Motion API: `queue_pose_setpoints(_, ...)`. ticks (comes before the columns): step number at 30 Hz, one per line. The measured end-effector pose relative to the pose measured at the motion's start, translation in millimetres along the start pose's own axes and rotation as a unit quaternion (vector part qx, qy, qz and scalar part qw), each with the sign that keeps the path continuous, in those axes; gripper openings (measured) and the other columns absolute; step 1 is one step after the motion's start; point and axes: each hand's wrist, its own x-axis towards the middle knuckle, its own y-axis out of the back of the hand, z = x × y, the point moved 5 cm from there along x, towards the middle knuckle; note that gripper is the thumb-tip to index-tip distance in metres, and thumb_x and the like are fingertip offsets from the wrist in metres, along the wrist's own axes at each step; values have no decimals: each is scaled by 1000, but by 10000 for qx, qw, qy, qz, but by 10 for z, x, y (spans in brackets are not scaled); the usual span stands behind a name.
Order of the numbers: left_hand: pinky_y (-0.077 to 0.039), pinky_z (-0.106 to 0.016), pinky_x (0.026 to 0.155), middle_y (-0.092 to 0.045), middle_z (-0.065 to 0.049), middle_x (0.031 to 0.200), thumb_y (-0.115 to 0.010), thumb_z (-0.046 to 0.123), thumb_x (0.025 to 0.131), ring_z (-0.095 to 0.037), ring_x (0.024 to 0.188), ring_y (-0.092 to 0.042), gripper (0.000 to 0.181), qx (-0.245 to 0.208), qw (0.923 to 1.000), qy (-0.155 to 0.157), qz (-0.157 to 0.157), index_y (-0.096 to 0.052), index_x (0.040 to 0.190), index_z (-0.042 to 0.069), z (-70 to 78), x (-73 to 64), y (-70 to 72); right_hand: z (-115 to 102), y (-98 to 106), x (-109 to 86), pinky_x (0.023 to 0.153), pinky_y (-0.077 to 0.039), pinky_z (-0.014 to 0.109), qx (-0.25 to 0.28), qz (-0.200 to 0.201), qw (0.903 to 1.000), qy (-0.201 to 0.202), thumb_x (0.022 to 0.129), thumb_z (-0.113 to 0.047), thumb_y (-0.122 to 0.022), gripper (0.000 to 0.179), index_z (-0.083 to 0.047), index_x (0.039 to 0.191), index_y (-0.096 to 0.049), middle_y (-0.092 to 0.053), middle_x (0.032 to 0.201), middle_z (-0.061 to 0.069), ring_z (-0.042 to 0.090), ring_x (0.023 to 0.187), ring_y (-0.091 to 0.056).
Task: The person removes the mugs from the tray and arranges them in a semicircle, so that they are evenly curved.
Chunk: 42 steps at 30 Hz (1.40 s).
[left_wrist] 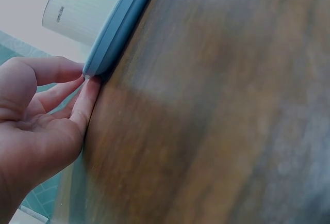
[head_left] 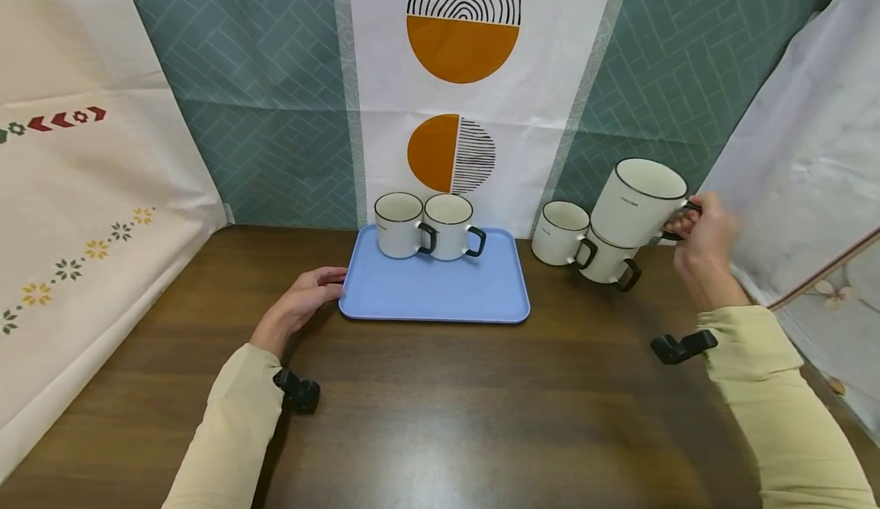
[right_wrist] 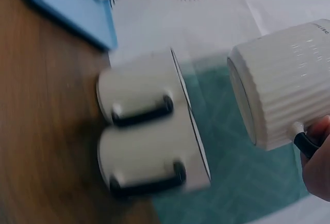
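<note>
My right grip curled round a black handle, white mug aloft, my left grip pinching the blue tray

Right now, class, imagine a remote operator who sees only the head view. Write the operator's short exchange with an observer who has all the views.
Operator: In my view, the mug held up by the right hand overlaps a standing mug. Are they touching?
Observer: No, the right wrist view shows a gap between them.
Operator: Is the side of the mug held up smooth?
Observer: No, the right wrist view shows that its side is ridged.
</note>
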Motion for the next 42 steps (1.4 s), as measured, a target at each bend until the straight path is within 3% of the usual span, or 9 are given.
queue_pose_setpoints(5, -30, -47, 109, -31, -31, 145, -46, 0, 97, -38, 130, -35, 52, 3, 10000, 41, -13, -27, 144, -13, 3, 11, 2, -157, 337, 133, 35, -35, 28, 393, 496, 9980, 17, 88, 4, -39, 41, -1, 48, -30, -26, 41, 2, 15, 37, -21)
queue_pose_setpoints(12, -29, -47, 109, -32, -31, 145, -47, 0, 97, -38, 130, -35, 52, -21, 10000, 71, 26, -28, 144, -12, 1, 5, 1, -227, 780, 232, 32, -34, 29, 415, 1249, 9913, 74, 88, 5, -40, 40, 1, 48, -34, -28, 41, 4, 16, 34, -23)
queue_pose_setpoints(18, -30, -47, 109, -31, -31, 145, -47, 0, 97, -38, 130, -36, 53, -36, 10000, 60, 23, -28, 145, -12, 12, 5, 6, -143, 1046, 248, 29, -33, 29, 287, 1602, 9867, -26, 85, 5, -41, 35, 0, 52, -31, -30, 39, 6, 17, 30, -25)
queue_pose_setpoints(26, -29, -47, 110, -31, -30, 145, -47, 1, 97, -38, 130, -35, 53, -32, 9999, 142, 51, -28, 145, -11, 13, -2, 1, 74, 1314, 207, 28, -34, 29, 34, 2000, 9796, -214, 85, 4, -43, 33, 1, 52, -41, -36, 41, 7, 18, 31, -29)
queue_pose_setpoints(34, -29, -47, 110, -30, -30, 146, -47, 1, 97, -38, 131, -34, 53, 11, 9999, 139, 44, -28, 145, -11, 9, -3, 11, 244, 1419, 172, 27, -34, 27, -192, 2075, 9770, -447, 84, 3, -45, 26, 1, 59, -50, -43, 40, 7, 18, 27, -36)
queue_pose_setpoints(42, -28, -47, 110, -31, -30, 145, -47, 1, 97, -38, 130, -35, 52, 49, 9999, 135, 39, -28, 145, -11, 2, 8, 12, 322, 1409, 131, 28, -38, 28, -510, 1688, 9805, -864, 86, 2, -41, 33, 0, 54, -50, -41, 38, 6, 18, 27, -36)
